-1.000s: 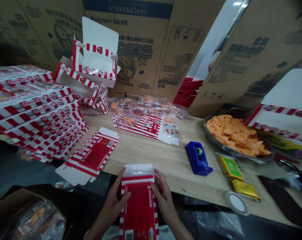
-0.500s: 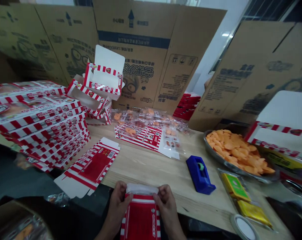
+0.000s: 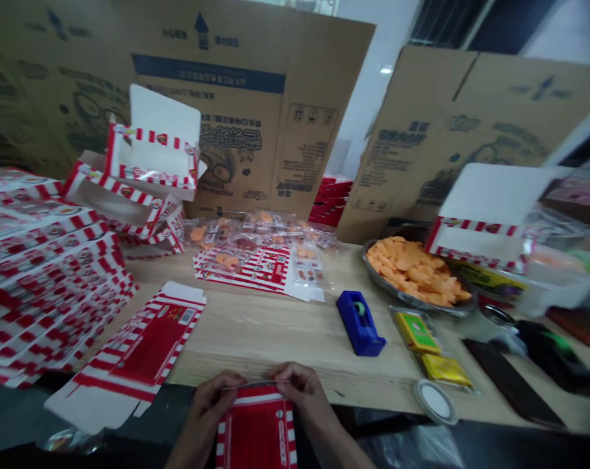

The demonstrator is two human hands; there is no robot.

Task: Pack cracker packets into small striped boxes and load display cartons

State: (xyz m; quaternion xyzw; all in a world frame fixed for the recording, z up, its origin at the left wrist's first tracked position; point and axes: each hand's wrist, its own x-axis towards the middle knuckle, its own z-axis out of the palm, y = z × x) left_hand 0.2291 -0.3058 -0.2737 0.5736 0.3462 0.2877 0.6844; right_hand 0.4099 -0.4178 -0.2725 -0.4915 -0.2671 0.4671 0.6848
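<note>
A red-and-white striped cardboard box (image 3: 256,433) is between my hands at the table's front edge. My left hand (image 3: 211,405) grips its far left corner, fingers closed on the edge. At the far right corner, my right hand (image 3: 302,398) pinches the same end with thumb and fingers. The end flap now shows only as a thin pale line between the fingertips. A flattened carton (image 3: 151,342) of the same print lies to the left, overhanging the edge. Ahead of my hands sits a blue tape dispenser (image 3: 360,324).
Stacked striped boxes (image 3: 45,280) stand left, with open boxes (image 3: 151,153) behind. Clear packets (image 3: 256,228) lie at the back before tall cardboard (image 3: 295,58). To the right are a metal bowl (image 3: 370,264) of orange pieces, yellow packs (image 3: 444,369), a tape roll (image 3: 434,400) and a dark phone-like slab (image 3: 512,381).
The white end flap, standing up earlier, is now folded down to a thin line. My right hand has moved closer to my left. The view has turned right.
</note>
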